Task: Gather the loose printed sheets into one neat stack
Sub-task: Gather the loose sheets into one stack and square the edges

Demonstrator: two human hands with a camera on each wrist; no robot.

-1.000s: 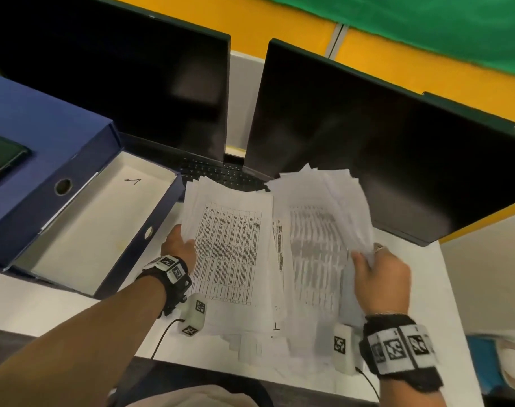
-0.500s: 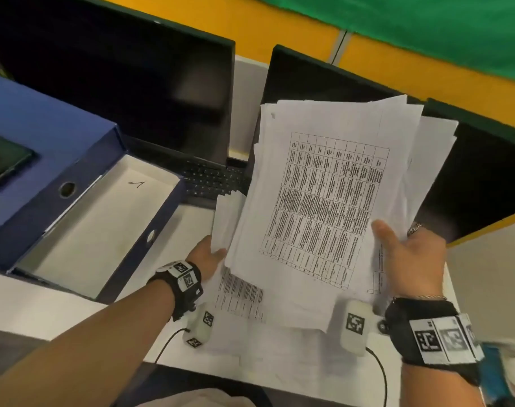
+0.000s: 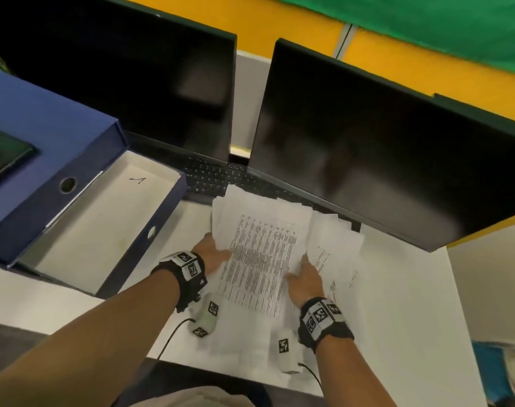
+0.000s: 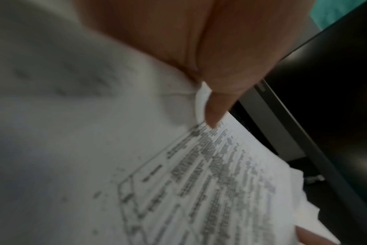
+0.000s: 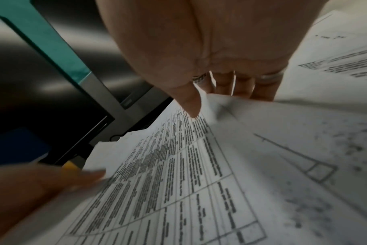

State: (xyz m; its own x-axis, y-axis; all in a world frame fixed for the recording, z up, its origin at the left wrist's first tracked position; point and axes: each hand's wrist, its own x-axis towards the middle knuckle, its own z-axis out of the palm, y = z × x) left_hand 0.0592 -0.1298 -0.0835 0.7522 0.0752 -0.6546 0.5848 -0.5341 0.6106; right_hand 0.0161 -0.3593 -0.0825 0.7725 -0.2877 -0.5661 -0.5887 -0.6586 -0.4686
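Printed sheets (image 3: 259,259) lie fanned on the white worktop (image 3: 411,304) in front of the two monitors. Left hand (image 3: 212,254) grips the bundle's left edge, thumb on top. Right hand (image 3: 304,282) grips the right edge, fingers (image 5: 241,86) tucked under, likely to square both sides at once. More sheets lie loose to the right. Left-hand fingers are hidden under paper; the wrist views are blurred and the print is unreadable.

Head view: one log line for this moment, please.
white printed sheets: uneven pile on white desk | left hand: grips left edge | right hand: grips right edge
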